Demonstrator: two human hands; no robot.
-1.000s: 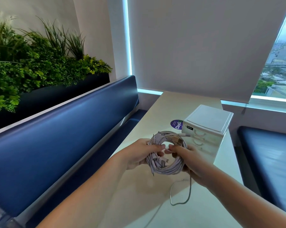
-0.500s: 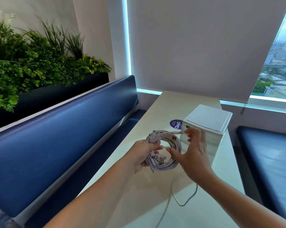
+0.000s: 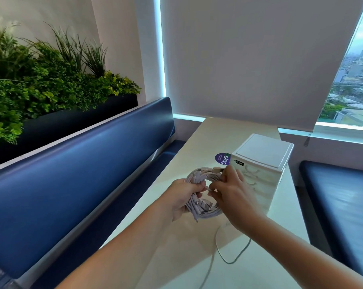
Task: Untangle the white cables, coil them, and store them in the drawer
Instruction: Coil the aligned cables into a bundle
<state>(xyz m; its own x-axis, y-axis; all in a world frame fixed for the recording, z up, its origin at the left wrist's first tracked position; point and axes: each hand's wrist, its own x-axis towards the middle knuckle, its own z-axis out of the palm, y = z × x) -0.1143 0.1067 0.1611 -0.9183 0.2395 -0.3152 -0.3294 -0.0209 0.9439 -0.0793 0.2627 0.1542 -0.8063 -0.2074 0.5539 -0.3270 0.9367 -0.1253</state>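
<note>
One loose white cable tail (image 3: pixel 228 262) trails on the cream tabletop (image 3: pixel 187 257), not yet wound in. Above it, the left hand (image 3: pixel 184 197) grips the coiled white cable bundle (image 3: pixel 205 210) to steady it. The right hand (image 3: pixel 232 197) pinches its strands. Just beyond stands the white plastic drawer unit (image 3: pixel 262 163), drawers closed.

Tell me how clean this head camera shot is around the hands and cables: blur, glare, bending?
Head view, centre: the left hand, right hand and cable coil read fairly sharp; head view, right edge: the bench seat is smeared by blur; head view, left: a sheen lies on the bench backrest; head view overall: wide-angle bending tilts the blind edges, and the drawer unit front looks washed out.
</note>
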